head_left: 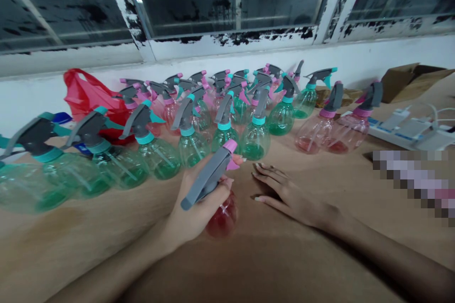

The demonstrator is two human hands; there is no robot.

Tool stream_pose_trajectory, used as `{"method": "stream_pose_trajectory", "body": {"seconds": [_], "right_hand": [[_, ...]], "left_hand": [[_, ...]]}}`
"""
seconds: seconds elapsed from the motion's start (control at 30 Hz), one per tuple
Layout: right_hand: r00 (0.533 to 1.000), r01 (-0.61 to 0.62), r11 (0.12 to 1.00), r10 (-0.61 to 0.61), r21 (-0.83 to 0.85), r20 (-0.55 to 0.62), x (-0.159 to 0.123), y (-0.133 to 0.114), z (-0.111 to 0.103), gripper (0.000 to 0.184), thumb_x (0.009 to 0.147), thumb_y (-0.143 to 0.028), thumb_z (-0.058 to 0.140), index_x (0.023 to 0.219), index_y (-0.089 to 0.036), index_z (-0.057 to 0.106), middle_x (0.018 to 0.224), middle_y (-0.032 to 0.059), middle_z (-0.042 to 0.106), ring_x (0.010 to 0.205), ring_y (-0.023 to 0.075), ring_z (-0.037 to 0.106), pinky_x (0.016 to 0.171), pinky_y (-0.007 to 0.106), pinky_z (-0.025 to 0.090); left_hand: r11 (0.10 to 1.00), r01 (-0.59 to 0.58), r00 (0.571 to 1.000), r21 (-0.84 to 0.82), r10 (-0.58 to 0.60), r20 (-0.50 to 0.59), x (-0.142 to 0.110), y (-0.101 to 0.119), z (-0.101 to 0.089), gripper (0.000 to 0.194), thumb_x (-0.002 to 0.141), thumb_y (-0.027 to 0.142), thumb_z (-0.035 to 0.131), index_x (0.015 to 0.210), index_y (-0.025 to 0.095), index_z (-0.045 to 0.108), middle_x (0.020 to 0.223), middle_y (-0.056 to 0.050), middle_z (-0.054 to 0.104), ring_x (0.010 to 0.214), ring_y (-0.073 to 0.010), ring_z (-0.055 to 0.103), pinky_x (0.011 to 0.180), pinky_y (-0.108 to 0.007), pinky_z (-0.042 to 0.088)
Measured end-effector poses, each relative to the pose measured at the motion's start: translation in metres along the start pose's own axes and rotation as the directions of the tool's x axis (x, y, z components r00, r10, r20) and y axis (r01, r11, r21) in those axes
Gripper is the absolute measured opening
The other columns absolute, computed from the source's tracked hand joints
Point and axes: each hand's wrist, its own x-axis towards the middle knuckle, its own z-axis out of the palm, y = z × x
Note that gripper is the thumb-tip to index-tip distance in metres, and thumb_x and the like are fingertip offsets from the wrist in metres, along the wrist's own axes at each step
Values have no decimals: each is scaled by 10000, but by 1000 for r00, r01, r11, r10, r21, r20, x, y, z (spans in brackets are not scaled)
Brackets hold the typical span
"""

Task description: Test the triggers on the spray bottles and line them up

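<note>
My left hand (194, 208) is wrapped around the neck of a pink spray bottle (223, 220) with a grey trigger head and pink nozzle. The hand covers the upper part of its body; reddish liquid shows low inside. My right hand (284, 194) lies palm down on the tabletop to the right, fingers stretched out, holding nothing. Just beyond my hands stands a green spray bottle (256, 139) with a turquoise collar. Another green spray bottle (158, 156) stands to the left, in a row of similar ones.
Several more pink and green spray bottles crowd the back of the wooden table (305, 265). A red plastic bag (95, 99) sits at back left. Two pink bottles (348, 132) stand at right, near a white power strip (405, 128) and an open cardboard box (412, 83).
</note>
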Motion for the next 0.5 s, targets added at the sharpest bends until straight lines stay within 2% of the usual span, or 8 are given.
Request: {"method": "stream_pose_trajectory", "body": {"seconds": [0.17,0.3,0.4,0.5], "right_hand": [[1000,0,1000,0,-3,3,0,0,1,568,857,-502,408,1347,-221,340,1414,65,344,1312,227,265,1063,467,273],[1000,-1,1000,1,-15,-5,0,0,1,574,859,-500,407,1350,-213,334,1415,63,342,1313,223,262,1068,457,267],[1000,0,1000,0,-10,-4,0,0,1,573,860,-498,406,1351,-211,334,1417,64,339,1314,222,261,1072,453,261],[1000,1,1000,-1,-6,-3,-1,0,1,576,861,-500,403,1353,-210,328,1420,65,333,1316,221,256,1071,455,261]], "left_hand": [[998,5,1000,-57,-4,24,0,-1,-1,119,779,255,525,875,257,596,784,9,668,722,-163,634,697,-284,489],[996,-4,998,-86,10,69,1,-1,-5,107,776,225,518,830,262,603,772,21,652,718,-162,617,650,-271,478],[992,-40,996,-119,49,76,3,-1,-7,97,753,200,524,752,252,605,771,26,648,741,-162,604,694,-272,469],[994,-36,997,-103,43,70,4,-1,-7,102,738,213,539,788,249,620,720,23,642,705,-167,607,672,-278,476]]}}
